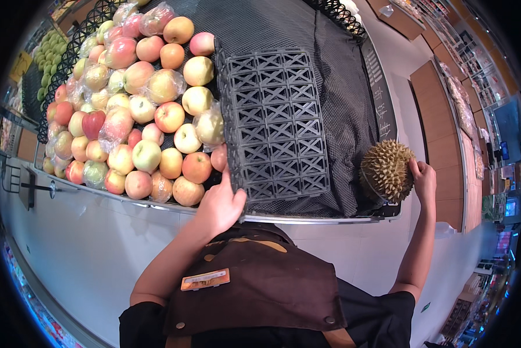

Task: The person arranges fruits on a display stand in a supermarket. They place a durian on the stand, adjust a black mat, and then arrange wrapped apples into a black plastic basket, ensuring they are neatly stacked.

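Note:
My left hand [222, 205] grips the near end of a black plastic lattice divider [230, 130], its thumb over the edge. The divider's upright side borders a heap of red and yellow apples [170, 117], some in clear plastic wrap. Its flat lattice panel [279, 126] lies over black mesh cloth [345, 113]. Far to the right, my right hand [424, 177] holds a spiky durian [386, 172] by its right side, at the display's front right corner. Whether the fingers are on a stem or on the spikes cannot be told.
A metal front rail [312, 219] runs along the display, close to my brown apron [260, 282]. Green fruit [50, 58] fills another section at the far left, behind a black lattice fence [75, 52]. Wooden-sided shelves [439, 130] stand across the aisle at right.

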### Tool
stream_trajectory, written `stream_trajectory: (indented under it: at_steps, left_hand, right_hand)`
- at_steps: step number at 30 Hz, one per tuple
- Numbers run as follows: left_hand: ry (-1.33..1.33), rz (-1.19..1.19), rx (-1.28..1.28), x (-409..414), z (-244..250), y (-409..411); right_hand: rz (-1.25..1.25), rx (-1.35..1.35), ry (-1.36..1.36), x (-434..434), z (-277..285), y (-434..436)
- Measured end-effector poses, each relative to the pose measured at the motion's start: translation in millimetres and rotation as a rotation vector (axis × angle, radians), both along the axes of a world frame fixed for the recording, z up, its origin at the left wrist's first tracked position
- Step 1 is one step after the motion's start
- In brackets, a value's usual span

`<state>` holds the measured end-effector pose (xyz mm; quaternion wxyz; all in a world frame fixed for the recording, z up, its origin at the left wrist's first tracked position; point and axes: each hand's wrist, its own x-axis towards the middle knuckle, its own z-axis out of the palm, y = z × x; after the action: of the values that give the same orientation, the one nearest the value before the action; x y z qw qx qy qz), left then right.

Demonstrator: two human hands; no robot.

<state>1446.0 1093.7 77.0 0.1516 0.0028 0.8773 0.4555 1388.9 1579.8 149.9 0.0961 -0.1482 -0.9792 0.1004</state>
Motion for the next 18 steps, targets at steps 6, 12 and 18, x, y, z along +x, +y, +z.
stream_trajectory:
  at_steps: [6, 12, 18]
  left_hand:
    - [-0.08, 0.026, -0.201, -9.8, -42.5, 30.9]
    - [0.037, -0.141, 0.04, 0.2, -39.8, 8.1]
    - [0.322, 0.149, 0.033, -8.6, -18.2, -28.9]
  right_hand:
    - [-0.029, -0.029, -0.021, -1.3, -0.5, 5.2]
    - [0.01, -0.055, -0.172, -3.2, 0.0, 39.5]
    - [0.03, 0.027, -0.163, -1.5, 4.4, 38.5]
